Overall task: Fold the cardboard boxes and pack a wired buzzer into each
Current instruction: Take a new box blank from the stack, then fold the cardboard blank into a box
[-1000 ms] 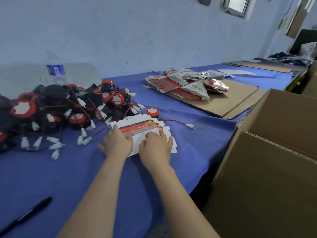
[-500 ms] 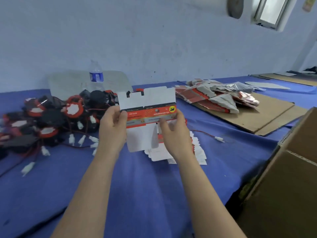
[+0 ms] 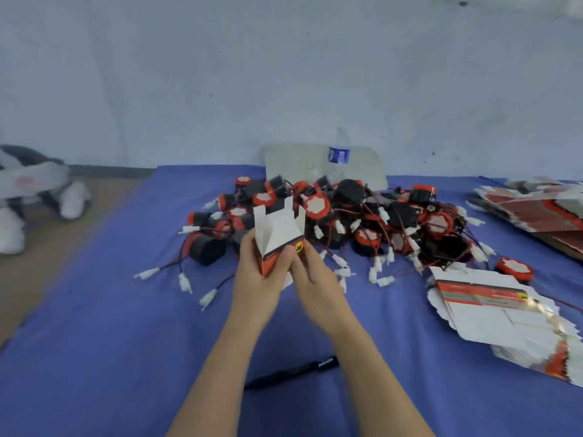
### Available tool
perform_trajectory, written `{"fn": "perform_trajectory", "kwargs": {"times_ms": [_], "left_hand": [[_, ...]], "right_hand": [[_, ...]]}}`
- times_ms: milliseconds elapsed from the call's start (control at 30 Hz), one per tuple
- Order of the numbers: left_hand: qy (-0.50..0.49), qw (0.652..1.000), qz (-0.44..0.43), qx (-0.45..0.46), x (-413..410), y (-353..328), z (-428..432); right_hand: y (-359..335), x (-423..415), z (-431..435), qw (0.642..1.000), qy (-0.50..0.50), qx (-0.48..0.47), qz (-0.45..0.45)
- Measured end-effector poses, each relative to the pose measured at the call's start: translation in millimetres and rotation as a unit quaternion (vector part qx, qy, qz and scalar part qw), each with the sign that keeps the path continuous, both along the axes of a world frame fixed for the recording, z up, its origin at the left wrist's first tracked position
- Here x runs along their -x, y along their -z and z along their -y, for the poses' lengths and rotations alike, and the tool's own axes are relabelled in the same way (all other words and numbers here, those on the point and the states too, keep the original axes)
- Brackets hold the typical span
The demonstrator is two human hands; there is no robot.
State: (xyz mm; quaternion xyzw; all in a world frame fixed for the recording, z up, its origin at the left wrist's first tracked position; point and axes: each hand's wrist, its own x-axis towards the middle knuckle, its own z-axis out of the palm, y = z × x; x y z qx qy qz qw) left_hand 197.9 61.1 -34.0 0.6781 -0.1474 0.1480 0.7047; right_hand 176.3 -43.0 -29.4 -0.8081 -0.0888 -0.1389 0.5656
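A small red and white cardboard box [image 3: 279, 238], its top flaps standing open, is held upright above the blue table. My left hand [image 3: 255, 279] grips its left side and bottom. My right hand [image 3: 312, 275] holds its right lower corner with fingers curled at the base. Behind the box lies a heap of black and red wired buzzers [image 3: 356, 219] with white plugs on red and black leads. A stack of flat unfolded boxes [image 3: 492, 307] lies to the right.
A black pen [image 3: 293, 372] lies on the blue cloth [image 3: 110, 326] between my forearms. A water bottle [image 3: 339, 154] stands by the wall behind the heap. More flat red packaging [image 3: 533, 209] lies far right. Grey and white bundles [image 3: 34, 190] sit at left on brown floor.
The flat box taken from the stack has been opened into an upright box shape in my hands. The view has swung left, so the stack now lies at the right.
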Motion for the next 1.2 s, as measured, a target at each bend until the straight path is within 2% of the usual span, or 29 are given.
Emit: {"fn": "perform_trajectory", "kwargs": {"times_ms": [167,367,567,733,833,900,1033,1200], "left_hand": [[0.031,0.999,-0.03,0.029,-5,2,-14],[0.033,0.997,-0.03,0.061,3,2,-4],[0.055,0.998,-0.015,0.004,6,6,0],[0.023,0.997,0.058,-0.051,4,10,0],[0.032,0.995,0.06,-0.072,3,14,0],[0.041,0.996,0.064,-0.053,5,12,2],[0.051,0.996,0.048,0.058,7,6,8],[0.014,0.996,0.086,0.035,9,8,6]], "right_hand": [[6,-2,17,0.992,-0.033,-0.125,-0.01],[2,5,31,0.988,-0.032,-0.154,0.005],[11,10,40,0.984,-0.026,-0.176,0.001],[14,7,42,0.989,-0.003,-0.143,0.043],[16,8,40,0.991,-0.009,-0.122,0.056],[16,8,38,0.99,-0.012,-0.123,0.068],[15,10,29,0.987,0.011,-0.133,0.094],[13,11,26,0.989,0.019,-0.1,0.111]]}}
